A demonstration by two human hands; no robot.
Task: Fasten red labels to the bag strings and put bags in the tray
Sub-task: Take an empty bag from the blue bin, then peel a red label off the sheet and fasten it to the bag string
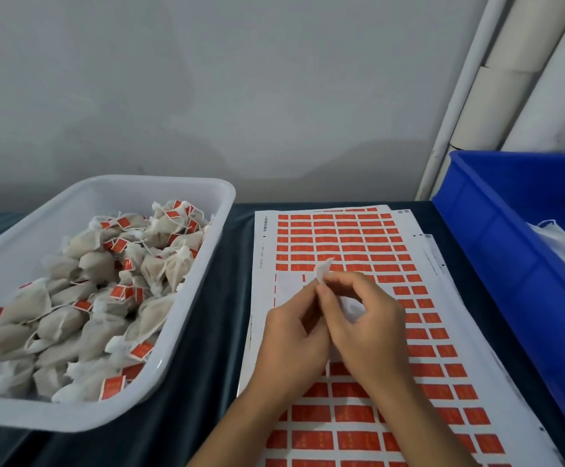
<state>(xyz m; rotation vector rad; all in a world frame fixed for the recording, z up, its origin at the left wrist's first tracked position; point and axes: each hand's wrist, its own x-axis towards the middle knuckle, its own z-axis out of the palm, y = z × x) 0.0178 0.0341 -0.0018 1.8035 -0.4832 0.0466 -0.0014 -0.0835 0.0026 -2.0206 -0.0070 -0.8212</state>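
Both hands meet at centre frame, over the sheet of red labels point(348, 241) that covers the lower middle and right of the picture. The left hand point(291, 338) and right hand point(365, 328) have fingers curled in, tips pressed together around a small white bag point(323, 269); its top pokes up just above the fingertips, and another bit of white fabric shows under the right palm (same bag or not, can't tell). Pinch is tight, no gap visible between fingers and fabric. No red label can be made out in the fingers.

The label sheet lies flat on a dark cloth point(206, 332), more sheets stacked under it and fanned out to the right. Part of one row at the sheet's left edge, just beside the left-hand fingers, has blank white spots where the labels are gone.

White tray point(180, 352) sits left of frame, touching the cloth, piled with beige filled bags point(65, 318), many with red tags on white strings. Blue bin point(496, 237) at the right edge holds loose white bags point(564, 251), only partly in view.

Grey wall fills the upper frame, white pipes point(496, 96) upper right
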